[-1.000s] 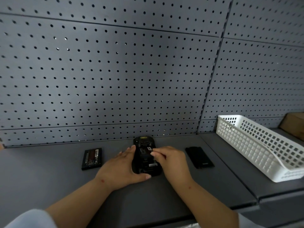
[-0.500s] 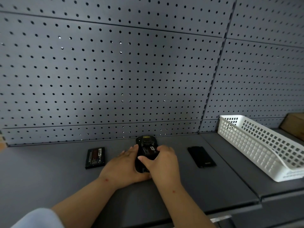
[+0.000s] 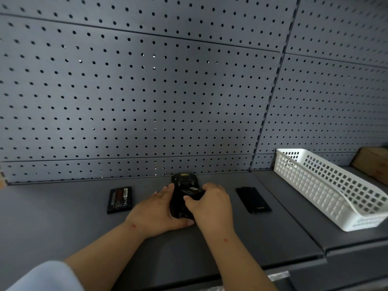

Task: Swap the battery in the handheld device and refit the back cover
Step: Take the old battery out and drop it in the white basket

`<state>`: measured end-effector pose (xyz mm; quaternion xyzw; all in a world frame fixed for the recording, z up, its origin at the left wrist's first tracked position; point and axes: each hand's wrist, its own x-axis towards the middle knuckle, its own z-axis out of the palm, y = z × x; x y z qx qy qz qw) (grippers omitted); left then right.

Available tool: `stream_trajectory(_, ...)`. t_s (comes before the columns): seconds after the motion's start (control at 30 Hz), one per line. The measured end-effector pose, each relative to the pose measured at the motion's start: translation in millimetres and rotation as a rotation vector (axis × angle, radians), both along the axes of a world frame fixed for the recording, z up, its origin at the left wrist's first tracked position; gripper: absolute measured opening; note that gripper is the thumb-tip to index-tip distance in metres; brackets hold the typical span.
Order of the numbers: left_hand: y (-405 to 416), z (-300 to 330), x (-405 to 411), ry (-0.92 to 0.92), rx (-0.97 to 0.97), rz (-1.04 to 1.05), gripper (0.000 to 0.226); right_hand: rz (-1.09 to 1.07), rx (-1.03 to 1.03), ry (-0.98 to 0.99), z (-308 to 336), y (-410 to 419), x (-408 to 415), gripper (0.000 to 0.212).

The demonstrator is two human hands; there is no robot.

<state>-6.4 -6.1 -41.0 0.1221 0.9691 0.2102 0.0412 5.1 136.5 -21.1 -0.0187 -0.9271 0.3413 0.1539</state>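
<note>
The black handheld device (image 3: 183, 180) lies face down on the grey shelf (image 3: 63, 227), its back open. My left hand (image 3: 158, 211) clasps its left side and near end. My right hand (image 3: 212, 204) pinches a black battery (image 3: 192, 191) over the device's open bay, thumb on the near edge, fingers on the right. A second black battery (image 3: 119, 199) with a red label lies flat to the left. The black back cover (image 3: 253, 200) lies flat to the right.
A white plastic basket (image 3: 327, 185) stands on the adjoining shelf at the right, with a brown box (image 3: 373, 164) behind it. A grey pegboard wall (image 3: 147, 91) rises directly behind the shelf.
My right hand has slid from the battery's far end down over it, with the thumb now at its near edge. My left hand stays on the device.
</note>
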Motion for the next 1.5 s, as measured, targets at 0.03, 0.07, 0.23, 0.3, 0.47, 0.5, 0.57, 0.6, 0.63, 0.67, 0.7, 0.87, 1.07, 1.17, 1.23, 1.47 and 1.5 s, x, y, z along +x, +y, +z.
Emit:
stream_trajectory(0.03, 0, 0, 0, -0.005, 0.001, -0.007, 0.141, -0.003, -0.021, 0.011, 1, 2, 0, 0.047)
stream_trajectory(0.07, 0, 0, 0, -0.01, -0.002, -0.005, 0.136, -0.006, -0.048, 0.021, 1, 5, 0, 0.05)
stream_trajectory(0.23, 0, 6, 1, -0.038, 0.002, -0.001, 0.135, -0.007, -0.205, 0.048, 3, 22, -1, 0.058)
stream_trajectory(0.3, -1, 7, 1, -0.046, 0.018, -0.012, 0.145, 0.008, -0.28, 0.049, 5, 32, -2, 0.057)
stream_trajectory(0.47, -2, 9, -2, 0.015, 0.075, -0.012, 0.134, 0.033, -0.431, 0.04, 9, 62, -4, 0.055)
stream_trajectory(0.5, 0, 11, -3, 0.027, 0.083, -0.01, 0.134, 0.04, -0.45, 0.045, 11, 68, -4, 0.055)
stream_trajectory(0.57, 6, 17, -5, 0.047, 0.102, -0.011, 0.138, 0.044, -0.477, 0.054, 15, 81, -4, 0.054)
stream_trajectory(0.6, 10, 20, -5, 0.057, 0.112, -0.016, 0.138, 0.042, -0.491, 0.059, 17, 88, -4, 0.054)
stream_trajectory(0.63, 15, 22, -6, 0.07, 0.119, -0.023, 0.137, 0.04, -0.504, 0.068, 19, 95, -3, 0.054)
stream_trajectory(0.67, 21, 24, -7, 0.088, 0.125, -0.031, 0.133, 0.041, -0.514, 0.079, 22, 102, -4, 0.054)
stream_trajectory(0.7, 27, 25, -9, 0.107, 0.128, -0.038, 0.128, 0.042, -0.521, 0.088, 24, 109, -3, 0.053)
stream_trajectory(0.87, 57, 29, -19, 0.128, 0.138, -0.061, 0.133, 0.007, -0.57, 0.128, 37, 151, -1, 0.051)
stream_trajectory(1.07, 99, 34, -30, 0.099, 0.153, -0.117, 0.134, -0.052, -0.59, 0.211, 51, 209, 0, 0.049)
stream_trajectory(1.17, 120, 35, -38, 0.078, 0.155, -0.152, 0.129, -0.083, -0.61, 0.205, 52, 239, 1, 0.05)
stream_trajectory(1.23, 133, 32, -44, 0.087, 0.151, -0.163, 0.121, -0.108, -0.623, 0.217, 53, 257, 2, 0.051)
stream_trajectory(1.47, 172, 26, -59, 0.101, 0.144, -0.195, 0.116, -0.213, -0.585, 0.207, 53, 313, -2, 0.05)
stream_trajectory(1.5, 177, 27, -60, 0.101, 0.14, -0.19, 0.118, -0.229, -0.573, 0.197, 53, 319, -3, 0.05)
